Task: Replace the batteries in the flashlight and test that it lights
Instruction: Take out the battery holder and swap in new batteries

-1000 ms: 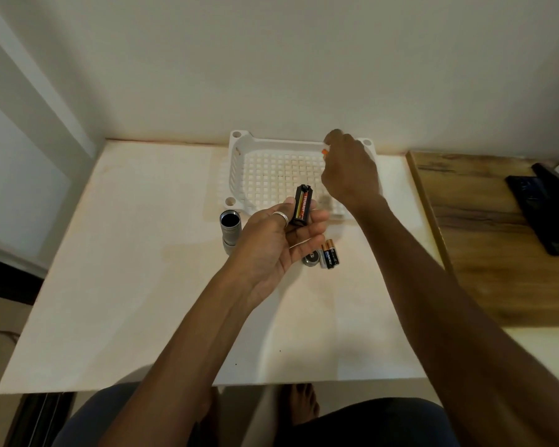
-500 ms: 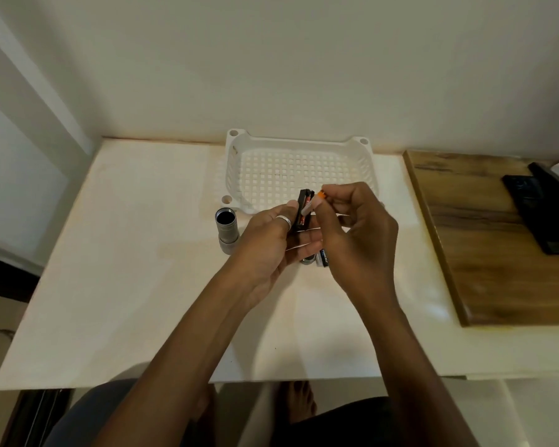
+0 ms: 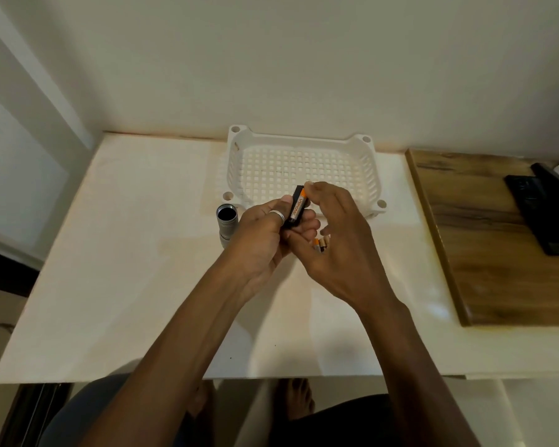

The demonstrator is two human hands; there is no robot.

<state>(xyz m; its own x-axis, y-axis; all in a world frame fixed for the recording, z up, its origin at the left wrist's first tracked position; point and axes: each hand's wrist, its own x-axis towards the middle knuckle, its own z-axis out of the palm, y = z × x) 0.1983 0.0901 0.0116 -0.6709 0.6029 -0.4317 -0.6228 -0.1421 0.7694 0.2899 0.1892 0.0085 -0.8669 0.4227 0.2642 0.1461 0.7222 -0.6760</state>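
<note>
My left hand (image 3: pixel 265 240), with a ring on one finger, grips a black battery holder (image 3: pixel 293 218) upright over the table. An orange and grey battery (image 3: pixel 298 206) lies in the holder's slot. My right hand (image 3: pixel 339 240) presses its fingertips on the top end of that battery. The silver flashlight body (image 3: pixel 226 222) stands open end up on the white table, just left of my left hand. Loose batteries (image 3: pixel 320 244) lie on the table under my right hand, partly hidden.
A white perforated basket (image 3: pixel 304 140) sits behind my hands near the wall. A wooden board (image 3: pixel 484 240) lies at the right with a black device (image 3: pixel 546 201) on it. My knees and bare feet show below the table's front edge.
My right hand came back from the basket with an orange battery and brought it to the holder in my left hand. The battery now lies in the holder's slot.
</note>
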